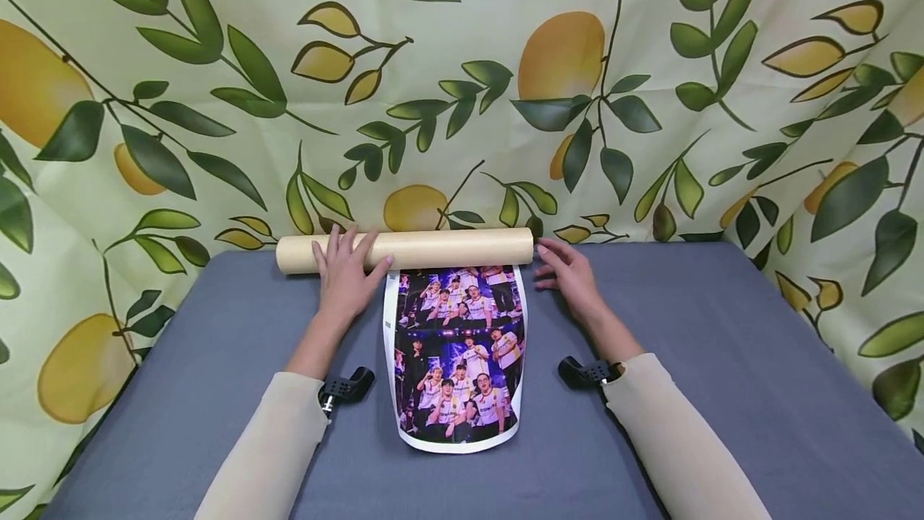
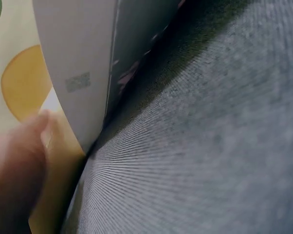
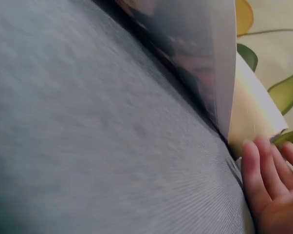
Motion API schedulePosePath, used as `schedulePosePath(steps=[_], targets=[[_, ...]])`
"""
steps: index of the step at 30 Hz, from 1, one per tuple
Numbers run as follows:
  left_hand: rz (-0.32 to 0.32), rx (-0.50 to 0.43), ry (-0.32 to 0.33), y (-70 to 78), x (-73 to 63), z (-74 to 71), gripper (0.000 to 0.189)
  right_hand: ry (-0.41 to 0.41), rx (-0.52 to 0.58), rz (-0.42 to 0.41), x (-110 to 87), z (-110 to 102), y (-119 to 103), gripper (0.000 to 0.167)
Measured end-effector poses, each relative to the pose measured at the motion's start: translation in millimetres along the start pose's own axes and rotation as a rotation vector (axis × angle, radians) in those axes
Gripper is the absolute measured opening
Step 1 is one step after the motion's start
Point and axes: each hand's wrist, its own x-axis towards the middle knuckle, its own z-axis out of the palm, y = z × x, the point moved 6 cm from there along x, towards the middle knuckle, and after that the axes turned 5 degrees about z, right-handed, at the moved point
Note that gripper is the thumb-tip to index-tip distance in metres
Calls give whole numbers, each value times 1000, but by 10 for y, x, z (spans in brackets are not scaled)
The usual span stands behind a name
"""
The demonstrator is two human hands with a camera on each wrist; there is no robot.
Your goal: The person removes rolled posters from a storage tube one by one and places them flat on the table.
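Cloth of plain grey-blue (image 1: 231,392) bears a long pale-yellow cylindrical roll (image 1: 462,247) across its far side and, below that, a white-edged sheet of colourful printed photos (image 1: 460,359), the left hand (image 1: 345,278) resting on the roll with fingers spread, the right hand (image 1: 573,275), fingers loosely extended, at its right end, contact unclear.

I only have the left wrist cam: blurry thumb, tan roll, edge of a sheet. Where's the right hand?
Observer: In the head view, the right hand is at the right end of the tan roll.
Operator: Copy. What's printed, overall?
Observer: The sheet carries two group photos, one above the other as the head view sees it.
Operator: Does it sit mid-roll?
Observer: No, off-center. Far more of the tan roll shows past its left edge than past its right.
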Motion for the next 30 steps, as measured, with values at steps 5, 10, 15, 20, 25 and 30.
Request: schedulePosePath(steps=[5, 10, 15, 20, 25, 30], targets=[[22, 52, 6, 46, 12, 71, 60, -114, -41, 42, 110, -10, -11, 54], [47, 45, 34, 62, 13, 72, 60, -192, -76, 38, 144, 4, 0, 49], [47, 42, 48, 25, -1, 46, 59, -208, -80, 15, 163, 52, 4, 44], [35, 46, 36, -15, -19, 33, 60, -213, -85, 6, 177, 109, 19, 41], [34, 61, 25, -25, -19, 39, 60, -208, -103, -10, 190, 124, 44, 39], [35, 68, 17, -23, -17, 48, 61, -194, -129, -22, 178, 119, 38, 40]])
